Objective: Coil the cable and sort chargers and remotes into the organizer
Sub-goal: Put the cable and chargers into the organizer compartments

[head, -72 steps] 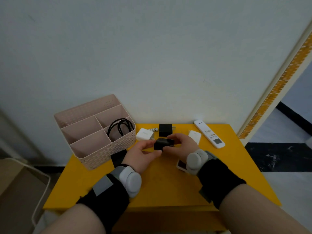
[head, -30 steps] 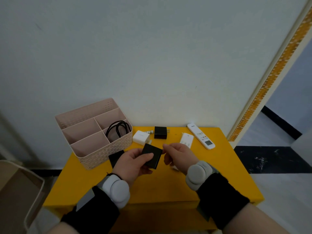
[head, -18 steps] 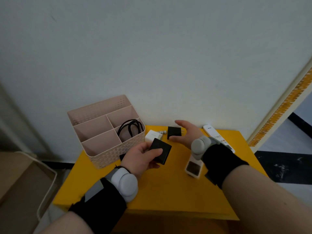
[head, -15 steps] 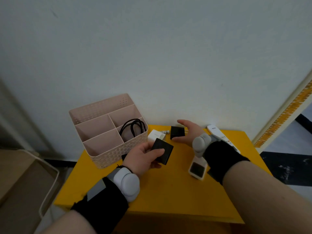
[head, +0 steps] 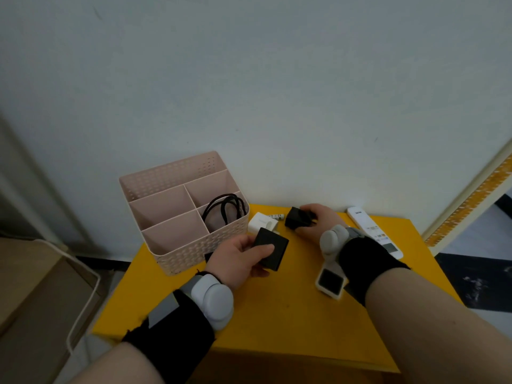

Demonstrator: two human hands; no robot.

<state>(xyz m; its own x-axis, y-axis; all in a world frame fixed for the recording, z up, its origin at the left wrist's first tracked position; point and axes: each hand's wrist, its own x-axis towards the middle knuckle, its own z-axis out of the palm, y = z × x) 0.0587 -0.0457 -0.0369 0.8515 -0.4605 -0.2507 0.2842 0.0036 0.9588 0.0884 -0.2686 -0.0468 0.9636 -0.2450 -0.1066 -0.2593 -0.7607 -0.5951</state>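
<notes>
A pink organizer (head: 155,173) with several compartments stands at the back left of the yellow table (head: 277,314). A coiled black cable (head: 225,207) rests in its front right compartment. My left hand (head: 238,259) grips a flat black charger (head: 273,249) just right of the organizer. My right hand (head: 315,221) is closed on a second black charger (head: 296,218) near the wall. A white charger (head: 260,223) lies between them. A long white remote (head: 374,231) lies at the back right. A small white remote (head: 331,281) lies partly under my right wrist.
A small white battery-like piece (head: 275,216) lies behind the white charger. A dark flat object (head: 208,256) peeks out beside the organizer, under my left hand. A white-framed rack (head: 83,295) stands left of the table. A wall is right behind.
My right hand let go of the flat black charger, reached to the back of the table and closed on the second black charger, now tilted. My left hand kept the flat charger.
</notes>
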